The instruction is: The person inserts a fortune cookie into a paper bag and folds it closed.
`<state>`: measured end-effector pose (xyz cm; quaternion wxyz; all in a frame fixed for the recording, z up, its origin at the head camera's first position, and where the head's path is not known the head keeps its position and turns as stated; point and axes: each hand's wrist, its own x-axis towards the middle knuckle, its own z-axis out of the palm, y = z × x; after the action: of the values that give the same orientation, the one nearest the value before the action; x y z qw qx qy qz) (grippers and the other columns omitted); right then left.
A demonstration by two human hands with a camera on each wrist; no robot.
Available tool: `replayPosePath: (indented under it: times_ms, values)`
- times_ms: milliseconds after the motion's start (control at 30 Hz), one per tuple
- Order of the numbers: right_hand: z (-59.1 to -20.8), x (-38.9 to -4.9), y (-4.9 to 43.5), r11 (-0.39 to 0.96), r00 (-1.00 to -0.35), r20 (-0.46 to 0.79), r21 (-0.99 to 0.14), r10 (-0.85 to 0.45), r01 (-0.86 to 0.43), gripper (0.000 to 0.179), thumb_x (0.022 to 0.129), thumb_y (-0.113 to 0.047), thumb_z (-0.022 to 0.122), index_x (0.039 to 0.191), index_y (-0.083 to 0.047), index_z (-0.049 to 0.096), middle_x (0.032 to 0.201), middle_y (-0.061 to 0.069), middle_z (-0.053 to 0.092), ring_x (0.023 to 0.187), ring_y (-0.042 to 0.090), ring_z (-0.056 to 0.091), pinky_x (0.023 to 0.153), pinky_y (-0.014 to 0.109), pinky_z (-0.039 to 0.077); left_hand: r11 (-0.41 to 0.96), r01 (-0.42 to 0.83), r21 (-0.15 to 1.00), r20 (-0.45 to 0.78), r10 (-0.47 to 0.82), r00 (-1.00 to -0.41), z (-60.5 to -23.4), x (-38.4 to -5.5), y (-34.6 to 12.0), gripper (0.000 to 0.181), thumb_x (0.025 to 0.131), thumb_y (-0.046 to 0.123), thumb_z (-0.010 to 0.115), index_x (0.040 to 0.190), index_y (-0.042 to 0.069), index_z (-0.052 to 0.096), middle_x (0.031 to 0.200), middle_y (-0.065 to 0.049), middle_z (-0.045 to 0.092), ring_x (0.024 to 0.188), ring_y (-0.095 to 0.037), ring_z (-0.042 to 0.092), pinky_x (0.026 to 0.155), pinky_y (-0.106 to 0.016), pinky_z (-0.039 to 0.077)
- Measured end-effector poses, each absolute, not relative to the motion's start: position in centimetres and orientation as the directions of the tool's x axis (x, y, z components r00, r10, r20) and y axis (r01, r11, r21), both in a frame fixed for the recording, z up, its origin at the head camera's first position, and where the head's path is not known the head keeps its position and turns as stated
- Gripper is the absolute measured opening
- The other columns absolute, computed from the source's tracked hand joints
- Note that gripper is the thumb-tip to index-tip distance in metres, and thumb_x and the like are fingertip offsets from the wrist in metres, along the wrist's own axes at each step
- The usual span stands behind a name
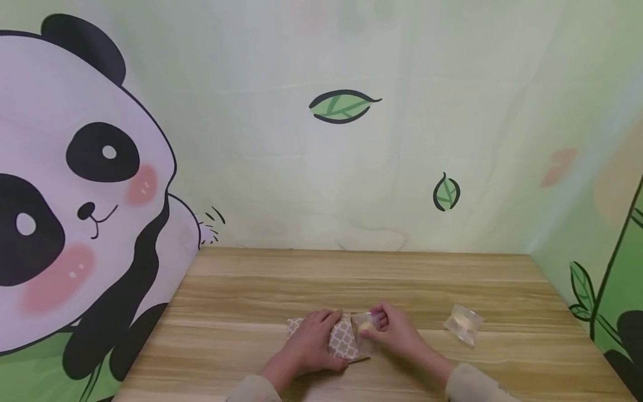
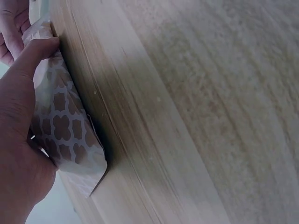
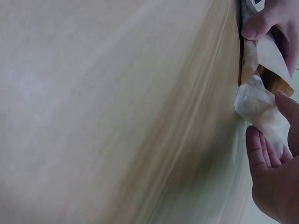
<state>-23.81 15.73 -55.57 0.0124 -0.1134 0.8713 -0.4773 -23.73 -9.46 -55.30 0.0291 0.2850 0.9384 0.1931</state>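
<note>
The left hand (image 1: pixel 312 341) grips a brown-and-white lattice-patterned paper bag (image 1: pixel 344 339) on the wood-grain table (image 1: pixel 251 285); at its mouth the right hand (image 1: pixel 397 333) pinches a translucent plastic packet (image 3: pixel 262 110). The right-wrist view shows the bag's brown inside; only the head view shows a second translucent packet with pale-yellow contents (image 1: pixel 464 324), apart rightward.

place: seemingly a staged tabletop corner | printed backdrop (image 1: pixel 261 167) is showing a cartoon panda (image 1: pixel 105 206) and leaves (image 1: pixel 344 107) | wood-grain table (image 1: pixel 351 279) is standing before it
</note>
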Motion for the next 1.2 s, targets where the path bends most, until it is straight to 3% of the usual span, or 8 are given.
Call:
replayPosePath:
  times_ms: [467,800,967,1200]
  values:
    - [-55.0,-24.6,15.5,0.52,-0.962,0.057,-0.832,-0.265,-0.192,0.049,0.083,-0.018,0.093,0.116,0.005,0.066,0.091,0.004,0.067,0.083,0.014,0.062,0.072,0.023,0.055,0.758,0.546,0.356,0.086,0.556,-0.827,-54.8,-23.3,-9.7,0.109,0.068,0.053,0.091,0.157,0.006,0.049,0.142,-0.01,0.06,0.134,-0.031,0.055,0.123,-0.05,0.039]
    - [-54.5,-24.0,15.1,0.416,-0.961,0.029,-0.897,-0.275,-0.146,0.057,0.089,-0.011,0.087,0.132,0.014,0.06,0.102,0.011,0.069,0.09,0.018,0.068,0.076,0.024,0.059,0.735,0.551,0.395,0.094,0.564,-0.82,-55.0,-23.1,-9.4,0.108,0.069,0.052,0.092,0.158,0.007,0.049,0.145,-0.009,0.059,0.135,-0.03,0.054,0.12,-0.049,0.043]
    - [-54.4,-23.3,16.3,0.365,-0.951,0.03,-0.919,-0.307,-0.147,0.045,0.09,-0.004,0.083,0.124,0.017,0.062,0.1,0.014,0.074,0.088,0.021,0.072,0.074,0.023,0.06,0.745,0.532,0.402,0.083,0.549,-0.832,-55.0,-23.1,-9.4,0.108,0.069,0.052,0.092,0.158,0.009,0.049,0.145,-0.007,0.059,0.135,-0.029,0.054,0.12,-0.047,0.042]
    - [-55.6,-23.2,16.3,0.31,-0.927,0.047,-0.935,-0.372,-0.172,0.039,0.089,-0.001,0.083,0.119,0.016,0.063,0.095,0.009,0.073,0.084,0.015,0.07,0.073,0.022,0.06,0.741,0.535,0.407,0.104,0.544,-0.833,-55.0,-23.0,-8.9,0.108,0.069,0.054,0.093,0.158,0.01,0.05,0.146,-0.007,0.059,0.134,-0.028,0.054,0.118,-0.047,0.044]
